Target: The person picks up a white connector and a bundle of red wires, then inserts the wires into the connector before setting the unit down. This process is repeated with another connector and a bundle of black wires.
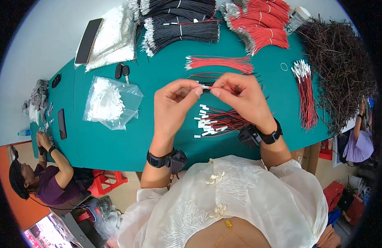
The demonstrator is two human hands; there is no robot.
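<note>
My left hand (174,101) pinches a small white connector (204,87) between thumb and fingertips, above the middle of the table. Facing it, my right hand (244,97) grips a thin red wire (222,88) whose end meets the connector. Whether the wire is seated inside, I cannot tell, because my fingertips hide part of it. Just below my hands lies a loose pile of red and black wires with white connectors (207,126). Beyond them a small bundle of red wires (220,63) rests on the green table (166,144).
Black wire bundles (182,31) and red wire bundles (261,25) lie at the back. A bag of white connectors (104,103) sits left. To the right are a tied-looking wire bunch (305,97) and a dark wire heap (339,66). A person (50,177) works at the left.
</note>
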